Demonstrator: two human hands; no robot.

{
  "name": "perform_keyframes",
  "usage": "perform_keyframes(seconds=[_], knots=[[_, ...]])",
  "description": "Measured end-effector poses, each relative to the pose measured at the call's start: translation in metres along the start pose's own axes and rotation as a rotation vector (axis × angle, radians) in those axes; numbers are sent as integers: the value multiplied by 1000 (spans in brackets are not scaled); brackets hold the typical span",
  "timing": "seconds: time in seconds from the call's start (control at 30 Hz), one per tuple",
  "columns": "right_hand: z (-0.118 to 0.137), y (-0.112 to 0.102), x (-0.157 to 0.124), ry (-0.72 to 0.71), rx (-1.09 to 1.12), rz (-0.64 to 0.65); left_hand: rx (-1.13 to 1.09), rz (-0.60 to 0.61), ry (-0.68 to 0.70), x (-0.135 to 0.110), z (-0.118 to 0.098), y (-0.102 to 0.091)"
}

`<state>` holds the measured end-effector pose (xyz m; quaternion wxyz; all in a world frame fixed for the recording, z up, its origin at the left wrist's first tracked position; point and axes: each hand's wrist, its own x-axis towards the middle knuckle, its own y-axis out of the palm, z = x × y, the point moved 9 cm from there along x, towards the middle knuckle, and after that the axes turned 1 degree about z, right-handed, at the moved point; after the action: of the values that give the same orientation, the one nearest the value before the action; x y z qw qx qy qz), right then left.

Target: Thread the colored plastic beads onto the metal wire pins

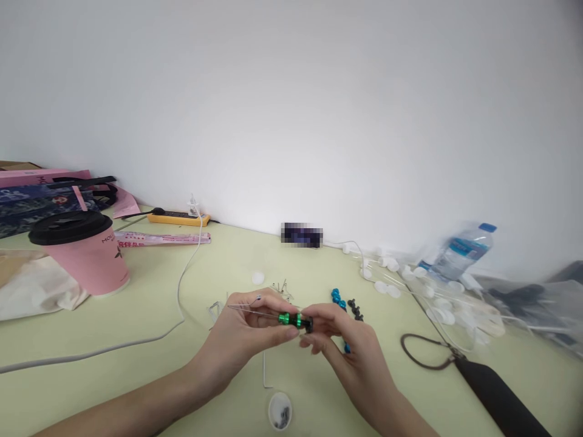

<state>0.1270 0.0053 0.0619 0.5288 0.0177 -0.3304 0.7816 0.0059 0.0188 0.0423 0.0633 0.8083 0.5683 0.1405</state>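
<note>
In the head view my left hand pinches a small green-and-black metal part between thumb and fingers. A thin metal rod runs from its green end back across my left palm. My right hand has its fingertips closed around the part's black end. The two hands nearly meet above the table. Beyond my right hand lie several blue pieces and a row of black pieces. Small screws are scattered behind my left hand. An L-shaped hex key lies below the hands.
A small white cup with dark bits stands at the front. Left are a pink cup, a white cable and a power strip. Right are white caps, a tilted water bottle and a black strapped object.
</note>
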Motion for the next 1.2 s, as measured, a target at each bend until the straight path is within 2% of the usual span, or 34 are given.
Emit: perform_keyframes(seconds=[0.6,0.8,1.2], knots=[[-2,0,0,55,-49,33,-21,10,-21,-1,2,0],[0,-4,-2,6,19,-11,10,-30,-12,1,1,-7],[2,-4,-3,-36,84,-15,13,-30,-5,0,0,-7]])
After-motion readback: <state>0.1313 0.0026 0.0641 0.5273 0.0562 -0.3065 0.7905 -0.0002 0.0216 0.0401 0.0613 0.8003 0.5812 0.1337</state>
